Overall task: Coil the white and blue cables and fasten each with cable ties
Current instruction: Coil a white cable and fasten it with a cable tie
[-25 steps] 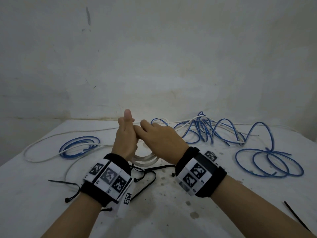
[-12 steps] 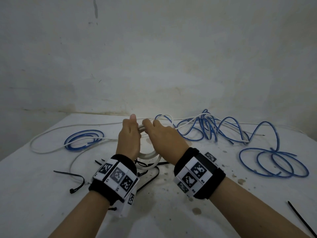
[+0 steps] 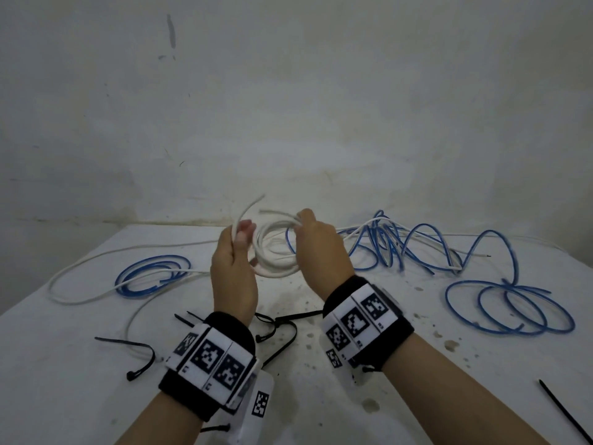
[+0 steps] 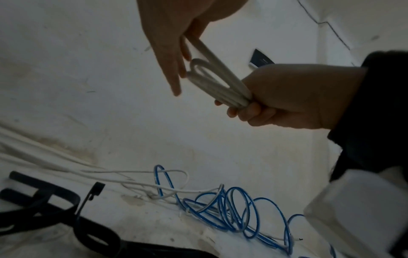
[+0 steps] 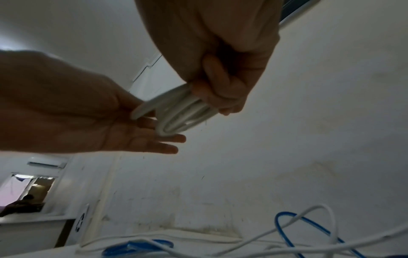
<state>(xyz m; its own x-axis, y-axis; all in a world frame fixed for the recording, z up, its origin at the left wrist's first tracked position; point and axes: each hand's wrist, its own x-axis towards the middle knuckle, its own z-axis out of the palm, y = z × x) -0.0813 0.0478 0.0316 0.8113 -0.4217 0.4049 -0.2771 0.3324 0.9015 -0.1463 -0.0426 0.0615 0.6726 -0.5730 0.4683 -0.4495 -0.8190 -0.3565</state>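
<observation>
White tabletop (image 3: 80, 396) meets the wall behind, bare toward the near edge; blue cable (image 3: 510, 303) sprawls right, cable ties (image 3: 282, 335) lie under the wrists; right hand (image 3: 321, 248) grips the raised white coil (image 3: 272, 252); left hand (image 3: 232, 264), fingers nearly straight, pinches its free end.

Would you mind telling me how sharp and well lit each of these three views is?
Head view: dim, even light, the white coil fairly sharp, table edges bowed. Left wrist view: dark, black ties blurred up close. Right wrist view: right hand shadowed, blue cable smeared.
</observation>
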